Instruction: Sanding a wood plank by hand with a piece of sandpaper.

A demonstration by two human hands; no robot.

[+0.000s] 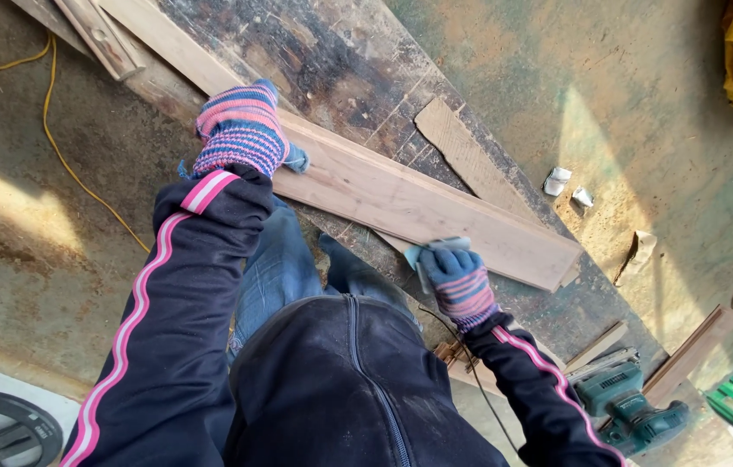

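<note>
Plank [401, 203] of pale wood lies flat on worn, stained bench [332, 52], long axis running diagonal from upper left to lower right, squared end pointing lower right. Left hand [241, 130], in striped knit glove, arm stretched fwd, palm pressed down on plank's upper-left stretch w/ fingers spread flat, not clenched. Right hand [457, 277], same glove type, elbow bent, sits at plank's near edge toward lower-right end; fingers curled round a small pale blue-grey sanding pad [436, 251], which touches the edge. Thinner offcut [470, 160] lies just beyond plank. Green power tool [630, 406] sits lower right, well apart from both hands.
</note>
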